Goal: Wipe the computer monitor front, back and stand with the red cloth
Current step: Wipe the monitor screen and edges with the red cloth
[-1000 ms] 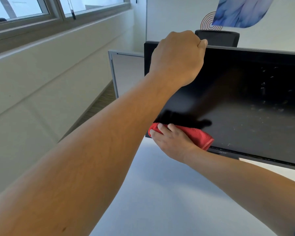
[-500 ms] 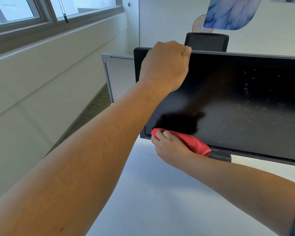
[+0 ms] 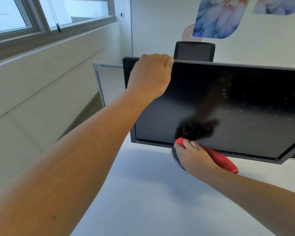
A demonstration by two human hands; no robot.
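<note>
A black computer monitor [image 3: 245, 106] stands on the white desk, its dark screen speckled with dust and spots toward the right. My left hand [image 3: 151, 75] grips the monitor's top edge near its left corner. My right hand [image 3: 193, 155] presses the red cloth [image 3: 220, 159] against the bottom bezel, a little left of the screen's middle. Just below and left of that hand, a small arc of the round dark stand base [image 3: 176, 159] shows; the rest of the stand is hidden by the hand, the cloth and the screen.
The white desk [image 3: 143, 193] stretches toward me. A grey partition panel [image 3: 109, 82] stands behind the monitor's left side, and a black chair back [image 3: 194, 51] rises behind it. A window [image 3: 41, 14] and sill run along the left wall.
My right hand has slid the red cloth rightward along the monitor's bottom edge, from the lower left corner toward the middle. My left hand keeps its grip on the top edge.
</note>
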